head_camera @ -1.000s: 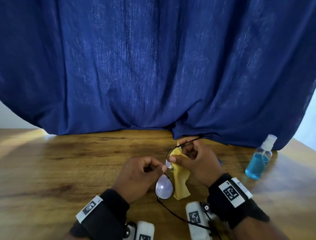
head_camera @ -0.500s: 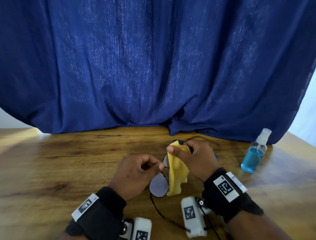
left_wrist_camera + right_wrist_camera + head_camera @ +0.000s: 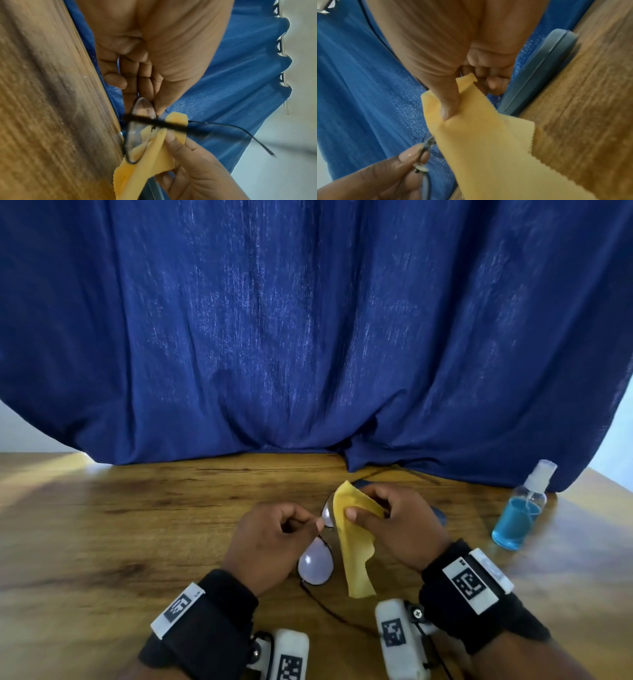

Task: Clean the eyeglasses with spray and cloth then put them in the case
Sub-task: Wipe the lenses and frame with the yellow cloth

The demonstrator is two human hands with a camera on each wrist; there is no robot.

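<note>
- Plainly, the eyeglasses (image 3: 317,556) are held up over the wooden table (image 3: 102,542) between the two hands, in front of the blue curtain (image 3: 308,320); one lens faces up near the left wrist, the other is wrapped in the cloth.
- The left hand (image 3: 270,539) has its fingers curled and pinches the thin dark frame at the bridge between thumb and forefinger; in the left wrist view the thumb tip (image 3: 158,108) sits right at the nose bridge.
- The right hand (image 3: 400,525) grips the yellow cloth (image 3: 356,546), thumb pressing it onto the far lens with curled fingers behind; the loose end of the cloth hangs down toward the table.
- I judge the glasses light and fragile; the wire frame and slim temples would bend under a hard squeeze, and the lenses look slick, so the bridge or the rim is the place to hold, never the temple tips.
- The cloth is soft and limp, with a pinked edge; it needs bunching under the thumb or it will slip off the lens.
- The case (image 3: 539,70), grey-blue, lies on the table just behind the right hand, against the curtain; whether it is open I cannot tell.
- The spray bottle (image 3: 520,508), part full of blue liquid, stands well apart to the right.
</note>
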